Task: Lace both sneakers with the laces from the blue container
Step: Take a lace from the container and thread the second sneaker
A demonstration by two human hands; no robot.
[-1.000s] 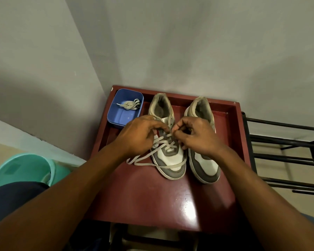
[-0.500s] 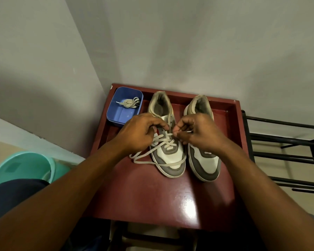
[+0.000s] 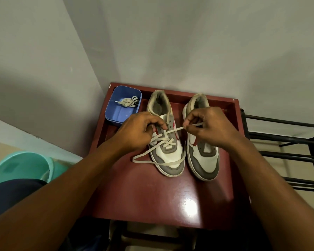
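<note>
beige lace (image 3: 176,130) stretches from left sneaker (image 3: 168,154) into right hand (image 3: 207,127).

- Glossy dark-red table (image 3: 152,196) with a raised rim along its far and side edges (glare near the front edge).
- Blue rectangular plastic container (image 3: 120,114) in the far left corner.
- Grey-and-white sneaker (image 3: 170,160) mid-surface, toe toward the front edge.
- Matching second sneaker (image 3: 205,163) just beside it, nearer the right edge.
- Beige flat lace (image 3: 168,142) looping onto the surface left of the first sneaker.
</note>
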